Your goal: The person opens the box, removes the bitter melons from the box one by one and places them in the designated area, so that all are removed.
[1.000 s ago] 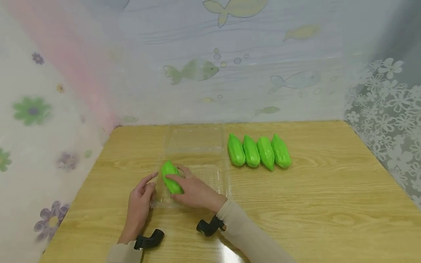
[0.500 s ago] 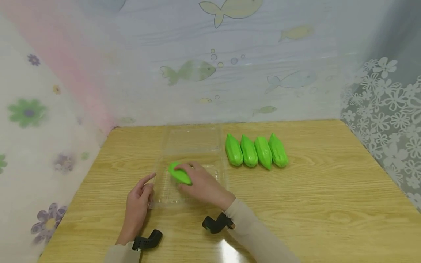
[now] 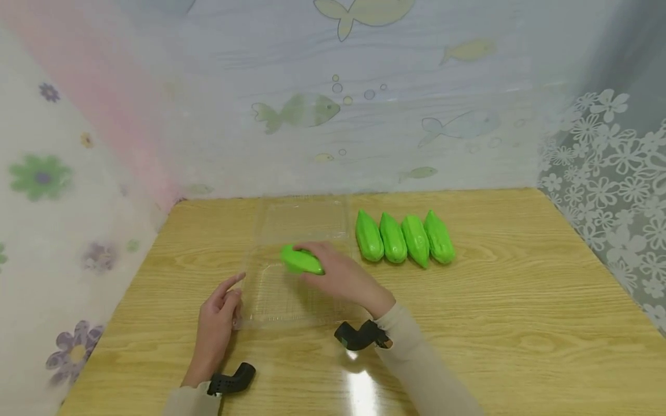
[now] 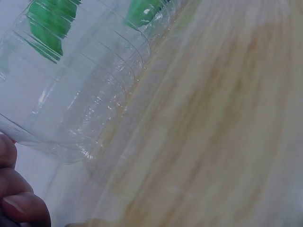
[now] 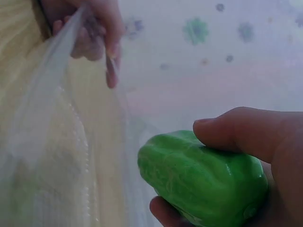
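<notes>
My right hand [image 3: 346, 277] grips a bright green, ribbed, fruit-like piece [image 3: 300, 260] with a smooth surface. It is held above the clear plastic clamshell box [image 3: 273, 297], whose lid lies folded back toward the wall. In the right wrist view, thumb and fingers wrap the green piece [image 5: 203, 177] from both sides. My left hand [image 3: 218, 318] pinches the box's near left corner, its index finger stretched along the side. Only curled fingertips [image 4: 21, 205] show beside that corner in the left wrist view, with green shapes seen through the plastic.
Several similar green pieces [image 3: 392, 238] lie in a row right of the box on the wooden table [image 3: 499, 300]. A patterned wall [image 3: 218, 115] closes off the back. Black wrist camera mounts [image 3: 232, 379] sit on both wrists.
My right hand has lifted the green piece from the left part of the box and moved it right and away from me, turning it more sideways. The left hand keeps its place.
</notes>
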`<state>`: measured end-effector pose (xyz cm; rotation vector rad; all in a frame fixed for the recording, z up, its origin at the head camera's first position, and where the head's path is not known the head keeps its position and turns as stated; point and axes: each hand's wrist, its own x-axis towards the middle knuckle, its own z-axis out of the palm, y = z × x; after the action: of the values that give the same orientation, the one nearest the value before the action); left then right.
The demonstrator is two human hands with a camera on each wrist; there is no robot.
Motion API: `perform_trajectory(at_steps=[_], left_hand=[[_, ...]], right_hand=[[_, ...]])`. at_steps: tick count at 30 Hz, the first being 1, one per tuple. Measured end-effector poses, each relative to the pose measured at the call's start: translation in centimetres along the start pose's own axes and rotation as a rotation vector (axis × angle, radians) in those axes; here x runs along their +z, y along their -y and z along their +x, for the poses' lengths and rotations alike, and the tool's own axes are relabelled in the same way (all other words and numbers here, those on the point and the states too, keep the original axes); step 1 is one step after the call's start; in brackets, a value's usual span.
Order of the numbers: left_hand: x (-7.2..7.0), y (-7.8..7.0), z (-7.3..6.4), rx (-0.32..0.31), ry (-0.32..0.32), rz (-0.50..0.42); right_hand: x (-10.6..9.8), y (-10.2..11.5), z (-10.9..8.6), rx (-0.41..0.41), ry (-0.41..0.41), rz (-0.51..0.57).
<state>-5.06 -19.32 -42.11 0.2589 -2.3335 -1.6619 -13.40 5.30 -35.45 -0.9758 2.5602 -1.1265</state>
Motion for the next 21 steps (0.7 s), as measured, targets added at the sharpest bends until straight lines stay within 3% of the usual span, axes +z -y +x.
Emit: perform_trajectory(at_steps=[12,16,21], left_hand=[[0.0,-2.7,-0.6,0.009,0.041,-0.014],[0.0,-2.4,-0.6,-0.011,0.043,-0.023],[-0.1,-0.9,-0.2,-0.035,0.030,-0.045]], right_hand=[[-3.1,-1.8,-0.7,0.015,-0.058,0.054],[-3.7,-2.4,-1.0,0.064,-0.047,0.054],[-4.6,-3.1,-1.2,0.114,-0.049,0.079]])
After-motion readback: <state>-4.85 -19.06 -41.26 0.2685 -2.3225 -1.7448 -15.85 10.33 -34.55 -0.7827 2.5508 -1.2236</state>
